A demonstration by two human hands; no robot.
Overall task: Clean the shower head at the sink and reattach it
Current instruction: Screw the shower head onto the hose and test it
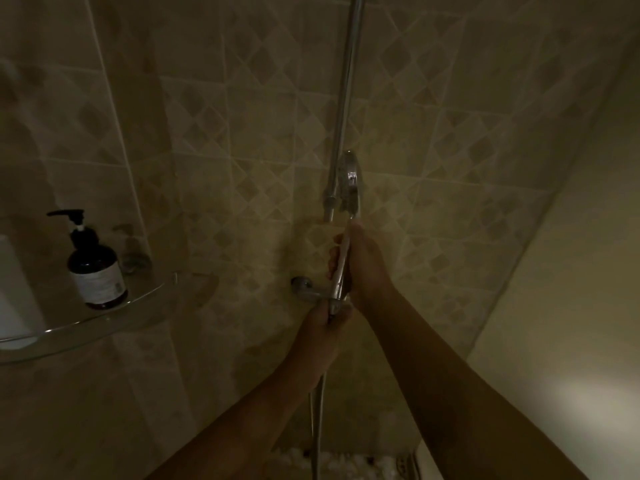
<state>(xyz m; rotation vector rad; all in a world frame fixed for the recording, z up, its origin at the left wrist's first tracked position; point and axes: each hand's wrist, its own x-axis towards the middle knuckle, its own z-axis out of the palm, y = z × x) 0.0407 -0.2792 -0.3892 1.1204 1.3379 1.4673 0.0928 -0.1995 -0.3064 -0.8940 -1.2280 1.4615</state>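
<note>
In the dim shower stall, a chrome hand-held shower head (349,183) stands upright beside the vertical chrome riser pipe (346,98). My right hand (360,261) grips its handle, fingers curled round it. Just below, my left hand (327,329) grips the bottom end of the handle where the metal hose (317,427) joins it. The hose hangs straight down from my left hand. No sink is in view.
A chrome wall fitting (306,289) sticks out of the tiled wall just left of my hands. On the left, a glass corner shelf (86,323) carries a dark pump bottle (93,268) and a white container (15,299). A plain wall closes the right side.
</note>
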